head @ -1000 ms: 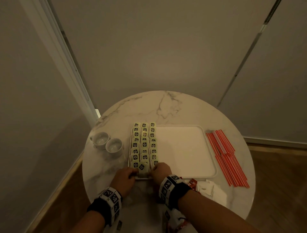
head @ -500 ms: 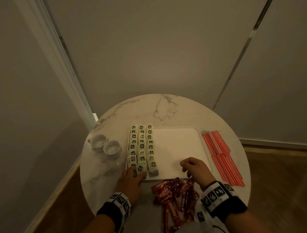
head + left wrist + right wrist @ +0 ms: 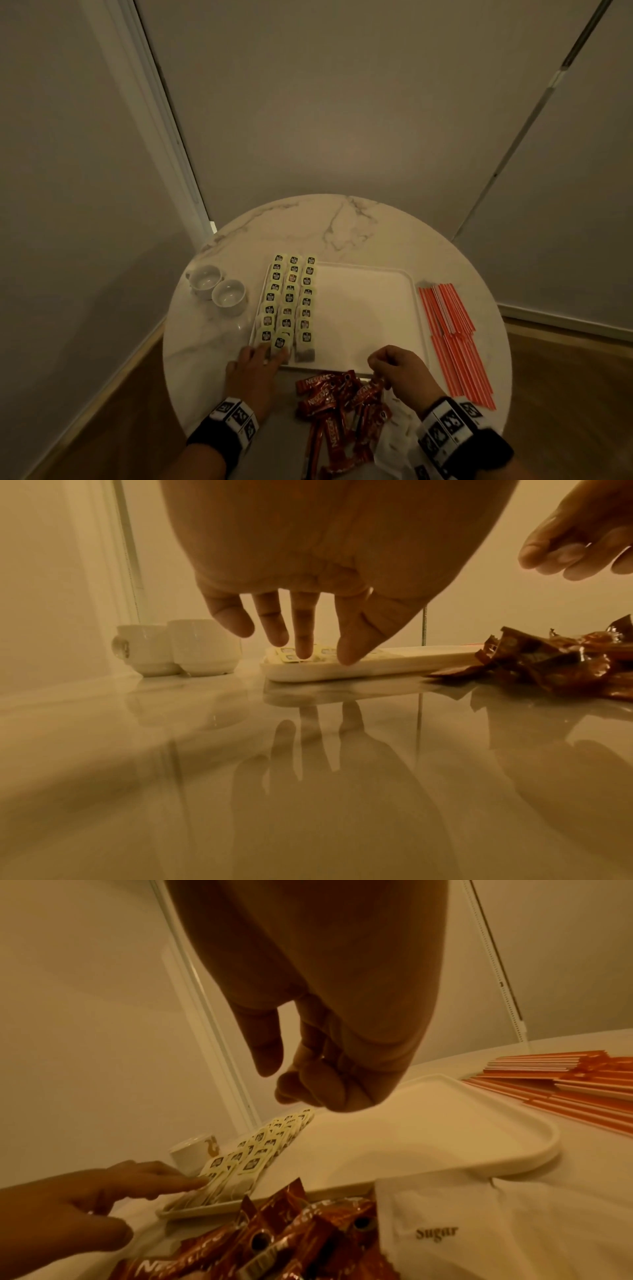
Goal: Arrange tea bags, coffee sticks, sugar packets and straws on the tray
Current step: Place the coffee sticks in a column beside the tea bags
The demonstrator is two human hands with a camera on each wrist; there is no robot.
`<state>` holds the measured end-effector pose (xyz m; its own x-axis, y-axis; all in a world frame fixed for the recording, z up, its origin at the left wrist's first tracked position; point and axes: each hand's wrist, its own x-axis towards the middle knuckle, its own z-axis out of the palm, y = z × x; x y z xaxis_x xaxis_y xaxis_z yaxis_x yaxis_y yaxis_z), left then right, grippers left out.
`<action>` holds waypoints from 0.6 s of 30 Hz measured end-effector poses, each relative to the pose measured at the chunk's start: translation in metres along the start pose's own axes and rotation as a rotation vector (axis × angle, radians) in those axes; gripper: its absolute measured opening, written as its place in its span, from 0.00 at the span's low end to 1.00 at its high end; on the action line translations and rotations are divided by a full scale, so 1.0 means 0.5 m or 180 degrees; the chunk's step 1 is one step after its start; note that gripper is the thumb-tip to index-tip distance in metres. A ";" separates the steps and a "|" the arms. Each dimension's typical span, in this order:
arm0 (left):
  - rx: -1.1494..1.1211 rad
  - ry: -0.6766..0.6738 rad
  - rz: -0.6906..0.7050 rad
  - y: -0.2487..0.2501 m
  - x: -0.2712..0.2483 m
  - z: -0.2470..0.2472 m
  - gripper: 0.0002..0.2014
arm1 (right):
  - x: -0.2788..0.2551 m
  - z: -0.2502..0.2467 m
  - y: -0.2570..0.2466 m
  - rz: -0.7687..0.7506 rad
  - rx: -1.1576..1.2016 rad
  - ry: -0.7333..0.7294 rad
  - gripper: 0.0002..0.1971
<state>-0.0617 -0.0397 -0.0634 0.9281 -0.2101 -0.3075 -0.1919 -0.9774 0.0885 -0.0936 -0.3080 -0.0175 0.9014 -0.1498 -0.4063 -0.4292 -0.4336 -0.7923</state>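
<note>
Tea bags [image 3: 289, 301] lie in three rows on the left part of the white tray [image 3: 370, 308]. My left hand [image 3: 263, 353] reaches over the tray's near left corner, and its straight fingers [image 3: 303, 642] touch the nearest tea bags [image 3: 240, 1167]. My right hand [image 3: 383, 366] hovers over the tray's near edge, just above the red coffee sticks [image 3: 339, 404]. Its fingers [image 3: 308, 1085] are curled and hold nothing. White sugar packets [image 3: 479, 1231] lie right of the sticks. Red straws [image 3: 452, 335] lie on the table beside the tray's right edge.
Two white cups [image 3: 219, 287] stand on the round marble table [image 3: 342, 222], left of the tray. The right part of the tray is bare. Walls close in behind the table, with wooden floor on both sides.
My right hand left the tea bags and moved right and toward me, above the coffee sticks. The left hand stays at the nearest tea bags with its fingers stretched out.
</note>
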 end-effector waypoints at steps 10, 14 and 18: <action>-0.0213 0.0303 -0.0058 0.041 -0.007 0.004 0.32 | 0.004 0.003 0.011 -0.0625 -0.1639 -0.0524 0.09; -0.0096 0.0292 0.0388 0.092 0.004 0.015 0.32 | 0.010 0.014 0.013 -0.0742 -0.1801 -0.0752 0.13; 0.0187 -0.0023 0.0371 0.115 0.025 0.026 0.34 | 0.014 0.013 0.028 -0.0820 -0.1809 -0.0823 0.13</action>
<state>-0.0651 -0.0987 -0.0743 0.8961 -0.3223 -0.3053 -0.3169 -0.9460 0.0685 -0.0940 -0.3094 -0.0345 0.8978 0.2079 -0.3883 -0.0416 -0.8377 -0.5446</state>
